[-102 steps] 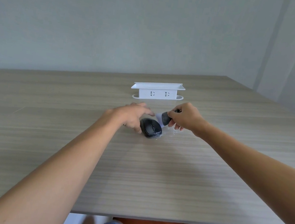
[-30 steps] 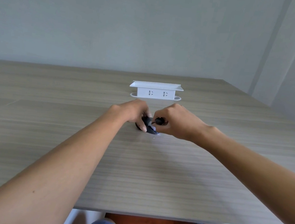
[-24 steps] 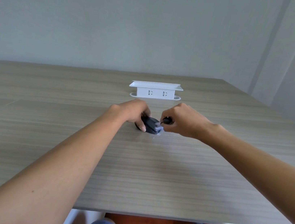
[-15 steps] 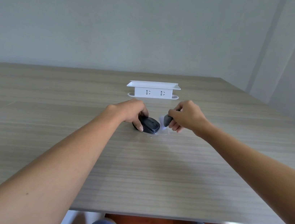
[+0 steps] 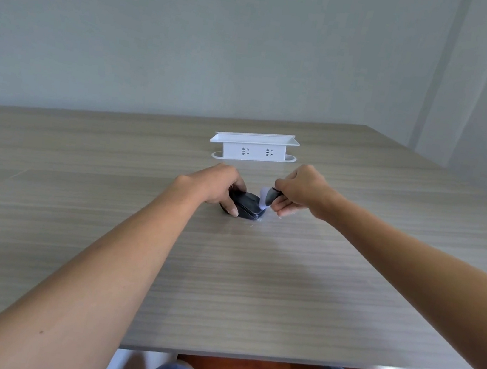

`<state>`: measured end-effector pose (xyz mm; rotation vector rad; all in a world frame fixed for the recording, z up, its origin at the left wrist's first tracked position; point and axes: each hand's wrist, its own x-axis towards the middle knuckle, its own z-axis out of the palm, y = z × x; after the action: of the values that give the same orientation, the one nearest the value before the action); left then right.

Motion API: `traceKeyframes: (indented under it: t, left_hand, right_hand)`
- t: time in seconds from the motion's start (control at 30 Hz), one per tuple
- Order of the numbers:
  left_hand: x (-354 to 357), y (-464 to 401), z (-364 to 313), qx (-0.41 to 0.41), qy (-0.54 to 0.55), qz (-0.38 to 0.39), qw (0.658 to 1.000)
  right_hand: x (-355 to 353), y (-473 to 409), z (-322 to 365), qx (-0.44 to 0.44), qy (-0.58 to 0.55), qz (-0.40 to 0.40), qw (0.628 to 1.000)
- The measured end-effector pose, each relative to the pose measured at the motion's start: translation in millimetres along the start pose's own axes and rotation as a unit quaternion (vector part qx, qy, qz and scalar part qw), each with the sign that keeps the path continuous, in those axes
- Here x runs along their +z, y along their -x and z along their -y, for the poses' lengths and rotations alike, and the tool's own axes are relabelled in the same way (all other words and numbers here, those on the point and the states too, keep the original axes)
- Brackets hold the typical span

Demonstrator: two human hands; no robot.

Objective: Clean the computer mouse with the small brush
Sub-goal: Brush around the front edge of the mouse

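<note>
A black computer mouse point(image 5: 248, 207) lies on the wooden table point(image 5: 254, 279), a little beyond its middle. My left hand point(image 5: 220, 185) grips the mouse from its left side, thumb at the near edge. My right hand point(image 5: 299, 189) is closed on a small brush point(image 5: 267, 198) with a dark grey handle and pale bristles. The bristles touch the right side of the mouse. Most of the brush handle is hidden inside my fist.
A white power-socket box point(image 5: 253, 149) with a flat lid stands on the table just behind the hands. The table's near edge point(image 5: 305, 360) runs above my knees. A few pale specks lie on the table beside the mouse.
My right hand swept the brush across the mouse to the right, then brought it back onto the mouse's right side. My left hand stayed on the mouse.
</note>
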<state>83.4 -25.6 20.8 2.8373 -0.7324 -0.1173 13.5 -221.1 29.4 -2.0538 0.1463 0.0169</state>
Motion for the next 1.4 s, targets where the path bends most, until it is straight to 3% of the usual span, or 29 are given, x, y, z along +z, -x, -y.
traceKeyframes:
  t: [0.17,0.4,0.57,0.7,0.8,1.0,1.2,1.4]
  left_hand:
    - [-0.9,-0.1,-2.8,-0.015,0.001,0.005,1.000]
    - [1.4,0.1,-0.6,-0.014,0.017,0.001,1.000]
    - [0.2,1.3,-3.8,-0.030,0.015,-0.011,0.999]
    - [1.4,1.6,-3.7,-0.021,0.006,-0.006,1.000]
    - [2.1,3.4,-3.3,-0.029,0.018,-0.008,0.999]
    - [0.2,4.4,-5.4,-0.038,0.028,-0.009,0.999]
    - [1.4,5.6,-6.0,-0.030,0.016,-0.011,0.999]
    - [-0.9,5.7,-7.4,-0.037,0.013,-0.011,0.999]
  right_hand:
    - [-5.6,3.8,3.7,0.020,-0.011,0.068,0.997]
    - [0.2,0.1,7.1,-0.006,0.036,-0.009,0.999]
    - [4.3,6.4,10.0,0.003,0.027,0.086,0.996]
    - [1.8,1.9,10.5,-0.023,0.062,-0.019,0.998]
    - [2.8,3.2,10.3,-0.029,0.078,-0.038,0.996]
    - [5.3,8.4,11.9,0.006,0.048,0.084,0.995]
    - [-0.1,-3.2,9.4,-0.019,0.063,0.007,0.998]
    - [3.5,4.6,12.9,-0.012,0.055,0.076,0.995]
